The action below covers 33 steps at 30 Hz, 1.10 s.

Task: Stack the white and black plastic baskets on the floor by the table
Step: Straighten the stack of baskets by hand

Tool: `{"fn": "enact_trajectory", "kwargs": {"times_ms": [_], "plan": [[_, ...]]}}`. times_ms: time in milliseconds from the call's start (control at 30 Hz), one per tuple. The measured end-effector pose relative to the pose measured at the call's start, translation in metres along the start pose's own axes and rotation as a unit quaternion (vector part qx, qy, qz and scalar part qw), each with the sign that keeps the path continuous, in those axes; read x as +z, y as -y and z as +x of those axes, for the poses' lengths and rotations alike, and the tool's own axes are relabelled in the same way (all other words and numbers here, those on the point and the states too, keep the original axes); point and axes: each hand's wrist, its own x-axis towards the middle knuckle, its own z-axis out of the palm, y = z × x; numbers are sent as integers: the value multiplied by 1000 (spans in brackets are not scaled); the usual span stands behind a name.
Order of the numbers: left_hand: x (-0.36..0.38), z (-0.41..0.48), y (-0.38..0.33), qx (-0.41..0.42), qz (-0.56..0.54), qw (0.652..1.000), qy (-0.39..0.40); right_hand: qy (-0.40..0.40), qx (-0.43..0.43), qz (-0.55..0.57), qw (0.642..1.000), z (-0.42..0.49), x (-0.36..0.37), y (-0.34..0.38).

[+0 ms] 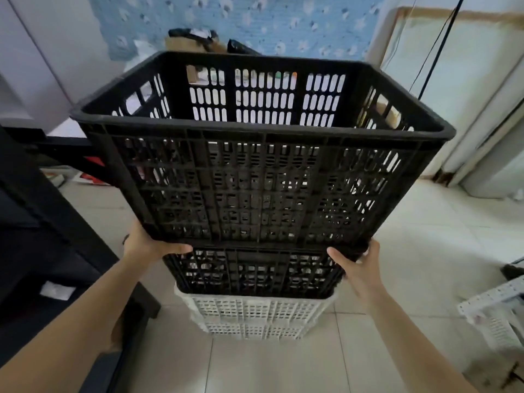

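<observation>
The top black basket (263,154) was the biggest thing in view, held tilted above a second black basket (255,273), which sat nested on a white basket (252,319) on the tiled floor (411,251) beside the dark table (42,222). Empty and made of open lattice plastic, the top basket looked light for its bulk and stiff enough to keep its shape, though the smooth ribs could slide in a palm; the bottom corners, or the thick rim (119,116), seemed the surest places to take hold. The left hand (150,245) clasped the lower left corner, thumb laid across the front face, and the right hand (357,265) gripped the lower right corner likewise. Whether its base had already entered the basket below could not be judged from this angle. Another white basket (493,316) lay apart at the right edge. No brand, label or legible writing showed on any basket.
</observation>
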Motion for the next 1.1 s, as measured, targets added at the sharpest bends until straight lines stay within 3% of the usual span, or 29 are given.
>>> {"fn": "enact_trajectory", "kwargs": {"times_ms": [200, 767, 1100], "plan": [[0, 12, 5, -15, 11, 1000, 10, 6, 4, 14, 1000, 9, 6, -12], [12, 55, -38, 118, -26, 993, 7, 3, -14, 70, 997, 72, 36, -3], [23, 43, -36, 17, -96, 995, -30, 2, 15, 20, 1000, 84, 31, -2]]}}
